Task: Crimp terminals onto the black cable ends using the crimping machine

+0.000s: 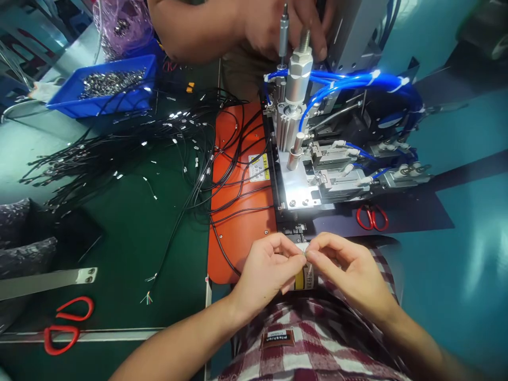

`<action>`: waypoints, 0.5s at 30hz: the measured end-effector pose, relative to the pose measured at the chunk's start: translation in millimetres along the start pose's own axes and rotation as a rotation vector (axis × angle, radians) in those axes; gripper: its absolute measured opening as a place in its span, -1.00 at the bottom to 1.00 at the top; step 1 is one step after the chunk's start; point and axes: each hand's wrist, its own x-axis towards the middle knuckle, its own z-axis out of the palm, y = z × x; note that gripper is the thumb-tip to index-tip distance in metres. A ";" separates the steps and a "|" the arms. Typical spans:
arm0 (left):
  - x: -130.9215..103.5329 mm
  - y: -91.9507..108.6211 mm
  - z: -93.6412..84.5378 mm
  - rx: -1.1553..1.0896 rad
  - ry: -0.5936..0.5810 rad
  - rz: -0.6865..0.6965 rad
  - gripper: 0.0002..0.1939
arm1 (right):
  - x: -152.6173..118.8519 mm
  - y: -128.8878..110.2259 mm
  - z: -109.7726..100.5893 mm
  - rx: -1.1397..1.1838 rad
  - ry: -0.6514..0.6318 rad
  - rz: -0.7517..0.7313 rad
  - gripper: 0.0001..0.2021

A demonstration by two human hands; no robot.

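Observation:
My left hand [273, 264] and my right hand [347, 270] meet fingertip to fingertip at the front end of the machine [296, 185]. Thumb and fingers are pinched together on each side, around something small and pale that is too tiny to make out. Just below the fingertips is a yellow and white label [305, 278]. An orange plate [242, 222] lies beside my left hand, with black cables [238, 164] running across it towards the machine.
A blue tray [107, 87] of small metal parts stands at the upper left. Red-handled scissors [372, 217] lie right of the machine, another red-handled pair [69, 325] at the lower left. Another person's hands [301, 26] are behind the machine. Cable bundles [91, 153] cover the green mat [119, 238].

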 end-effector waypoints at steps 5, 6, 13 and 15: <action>0.2 0.5 -1.7 -0.077 -0.021 -0.038 -0.78 | -1.4 3.1 6.2 0.142 -0.015 0.053 -0.79; 0.2 1.0 -1.7 -0.090 -0.019 -0.041 -0.79 | -2.3 4.1 7.3 0.170 -0.019 0.071 -0.78; 0.8 2.3 -1.0 -0.133 -0.001 -0.044 -0.78 | -4.3 7.3 12.5 0.148 0.036 0.076 -0.75; 1.2 1.0 -1.0 -0.142 0.004 -0.040 -0.78 | -3.8 6.5 13.1 0.187 0.021 0.140 -0.72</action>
